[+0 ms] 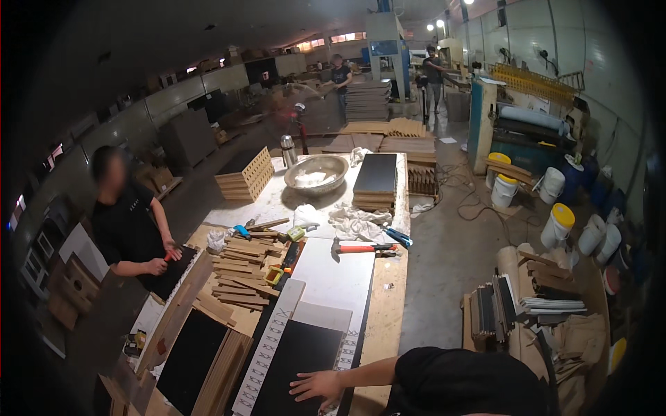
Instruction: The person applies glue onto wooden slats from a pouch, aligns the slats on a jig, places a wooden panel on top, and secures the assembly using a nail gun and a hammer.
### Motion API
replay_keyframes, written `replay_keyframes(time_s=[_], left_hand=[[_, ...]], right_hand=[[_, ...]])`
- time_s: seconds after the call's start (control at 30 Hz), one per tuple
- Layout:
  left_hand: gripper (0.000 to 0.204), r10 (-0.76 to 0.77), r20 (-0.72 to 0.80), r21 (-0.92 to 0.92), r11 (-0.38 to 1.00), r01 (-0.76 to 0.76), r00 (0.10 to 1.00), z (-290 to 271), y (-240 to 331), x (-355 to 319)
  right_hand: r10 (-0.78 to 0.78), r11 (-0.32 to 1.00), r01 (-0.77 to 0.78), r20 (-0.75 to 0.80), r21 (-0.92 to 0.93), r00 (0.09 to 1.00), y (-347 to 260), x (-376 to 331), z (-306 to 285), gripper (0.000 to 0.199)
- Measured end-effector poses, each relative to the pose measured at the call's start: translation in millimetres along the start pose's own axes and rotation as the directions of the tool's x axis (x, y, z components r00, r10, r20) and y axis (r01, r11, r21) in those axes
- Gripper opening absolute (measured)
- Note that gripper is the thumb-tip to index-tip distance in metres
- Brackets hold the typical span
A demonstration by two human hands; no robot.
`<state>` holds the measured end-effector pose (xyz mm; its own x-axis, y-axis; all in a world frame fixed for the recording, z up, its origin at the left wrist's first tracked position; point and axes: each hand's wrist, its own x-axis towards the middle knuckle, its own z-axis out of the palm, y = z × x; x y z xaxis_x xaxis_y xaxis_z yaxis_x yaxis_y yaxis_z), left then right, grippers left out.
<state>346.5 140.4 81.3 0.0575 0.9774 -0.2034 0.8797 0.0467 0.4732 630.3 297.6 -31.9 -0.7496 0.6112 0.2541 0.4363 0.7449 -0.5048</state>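
Fingers spread, my right hand (pixel 320 385) lies flat, palm down, on a black panel (pixel 305 350) at the near end of the workbench. Its forearm comes in from the lower right, out of a black sleeve. My left hand is out of view. Along both sides of the panel run pale strips with dark crossed marks, the longer one (pixel 267 353) on the left. A white board (pixel 336 274) stretches beyond. Left of these stands a stack of brown boards (pixel 222 367) with a black board (pixel 193 357) next to it.
Across the bench, a co-worker (pixel 128 229) holds a red-handled tool over a dark panel. A hammer (pixel 364 248), wood strips (pixel 243 270), rags (pixel 357 223) and a metal basin (pixel 316 175) lie further up. Stacked boards (pixel 492 308) and buckets (pixel 558 225) stand at right; cables (pixel 496 208) cross the floor.
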Motion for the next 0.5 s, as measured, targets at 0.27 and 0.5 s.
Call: replay_keyframes(time_s=[0.27,0.5], left_hand=[[0.068,-0.002,-0.057,-0.045,0.999,-0.001,0.998,17.1,-5.1,-3.9],[0.073,-0.084,-0.111,-0.103,0.992,0.073,0.990,40.0,-20.0,-28.9]], right_hand=[[0.059,0.998,-0.057,0.067,-0.029,0.996,-16.2,0.4,-14.8,0.086],[0.112,0.985,-0.096,0.105,-0.145,0.988,-30.9,8.7,8.1,0.105]])
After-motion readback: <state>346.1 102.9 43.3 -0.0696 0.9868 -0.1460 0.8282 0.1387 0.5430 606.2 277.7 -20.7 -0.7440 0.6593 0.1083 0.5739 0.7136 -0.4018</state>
